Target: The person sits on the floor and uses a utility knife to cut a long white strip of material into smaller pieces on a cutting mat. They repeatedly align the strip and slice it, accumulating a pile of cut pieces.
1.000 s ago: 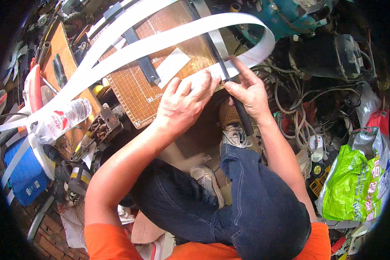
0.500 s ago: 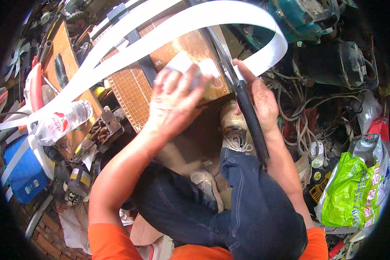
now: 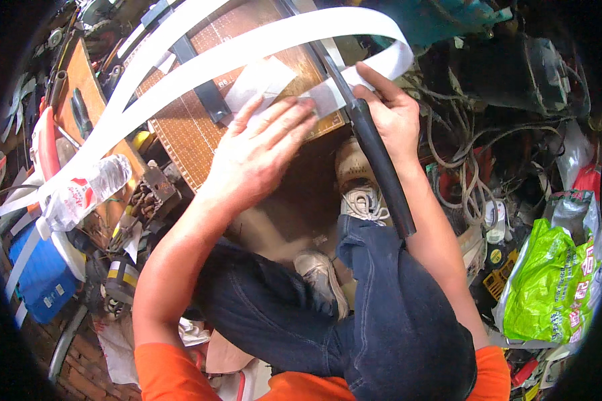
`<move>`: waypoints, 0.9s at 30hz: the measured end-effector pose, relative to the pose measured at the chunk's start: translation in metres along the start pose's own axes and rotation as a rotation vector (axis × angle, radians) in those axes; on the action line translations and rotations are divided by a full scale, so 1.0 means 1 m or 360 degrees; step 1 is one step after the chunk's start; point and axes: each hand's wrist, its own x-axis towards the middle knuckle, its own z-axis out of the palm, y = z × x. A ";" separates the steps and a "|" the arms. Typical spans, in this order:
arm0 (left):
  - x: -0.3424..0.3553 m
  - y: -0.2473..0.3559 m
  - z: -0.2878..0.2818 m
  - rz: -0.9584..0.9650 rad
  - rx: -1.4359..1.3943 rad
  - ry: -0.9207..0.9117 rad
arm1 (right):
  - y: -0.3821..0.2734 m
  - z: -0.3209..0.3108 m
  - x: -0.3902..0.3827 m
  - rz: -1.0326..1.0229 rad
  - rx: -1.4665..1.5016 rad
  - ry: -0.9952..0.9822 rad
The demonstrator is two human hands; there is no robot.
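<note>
A paper cutter with a brown gridded board (image 3: 180, 134) lies in front of me. Its blade arm carries a long black handle (image 3: 381, 167), tilted beside my right forearm. A broad white strip (image 3: 261, 45) loops over the board, and its end passes beneath the blade arm onto the board. My right hand (image 3: 391, 113), just right of the handle, pinches the strip near that crossing. My left hand (image 3: 257, 150) is open, fingers stretched, with the fingertips at the strip's end. Cut white pieces (image 3: 264, 80) lie on the board beyond those fingers, partly hidden by them.
At left are a plastic bottle (image 3: 90, 190), a blue box (image 3: 43, 274) and tools on a wooden board (image 3: 90, 73). Coiled cables (image 3: 468, 167) and a dark motor-like machine (image 3: 508, 73) stand at right, above a green plastic bag (image 3: 548, 287). My shoes are below the cutter.
The strip's loop has shifted left, and its end now shows plainly across the cutting edge. My left hand has drawn back toward me, uncovering more of the white pieces. The view has shifted slightly.
</note>
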 end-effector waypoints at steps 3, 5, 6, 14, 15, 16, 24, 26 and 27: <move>-0.007 -0.006 -0.001 -0.0042 -0.0118 0.0004 | -0.004 0.005 -0.004 0.0049 0.0043 -0.0061; -0.009 -0.006 -0.001 -0.0041 -0.0178 0.0057 | -0.004 0.007 -0.009 0.0060 0.0131 -0.0097; -0.009 -0.006 -0.002 -0.0044 -0.0195 0.0056 | -0.007 0.005 -0.011 0.0092 0.0105 -0.0102; -0.016 -0.010 -0.004 -0.0025 -0.0329 0.0138 | -0.007 0.007 -0.017 0.0031 -0.0015 -0.0031; -0.016 -0.010 -0.004 -0.0024 -0.0340 0.0148 | -0.005 0.007 -0.017 -0.0014 -0.0067 -0.0004; -0.017 -0.010 -0.004 -0.0024 -0.0352 0.0158 | -0.004 0.007 -0.017 -0.0005 -0.0050 -0.0003; -0.021 -0.012 -0.004 -0.0014 -0.0367 0.0186 | -0.004 0.011 -0.020 0.0024 -0.0003 0.0013; -0.021 -0.011 -0.004 -0.0020 -0.0364 0.0185 | -0.004 0.011 -0.021 0.0025 0.0020 0.0011; -0.021 -0.011 -0.003 -0.0022 -0.0359 0.0187 | -0.003 0.011 -0.021 0.0025 0.0030 0.0009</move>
